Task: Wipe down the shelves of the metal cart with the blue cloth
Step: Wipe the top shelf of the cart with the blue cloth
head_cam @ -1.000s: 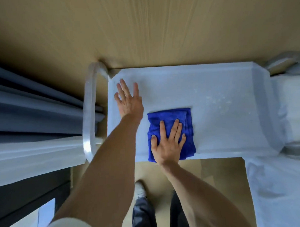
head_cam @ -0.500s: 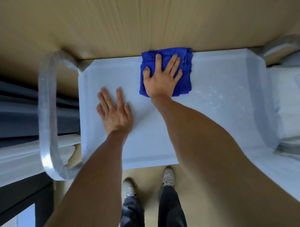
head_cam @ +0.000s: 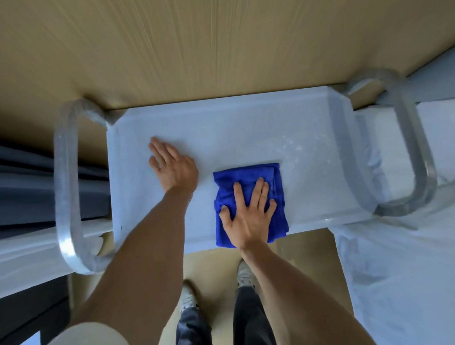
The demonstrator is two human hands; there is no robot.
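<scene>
Right hand (head_cam: 248, 219) flat, fingers spread, pressing folded blue cloth (head_cam: 251, 201) at near edge of pale metal cart shelf (head_cam: 248, 131) — left hand (head_cam: 173, 168) open (holding nothing), flat near left end.

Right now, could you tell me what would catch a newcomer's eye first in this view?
The blue cloth stands out most, lying at the near edge of the cart's pale top shelf, pressed flat under the right hand. The left hand rests flat on the bare shelf beside it. A curved metal handle loops off the cart's left end, and another off the right end.
</scene>
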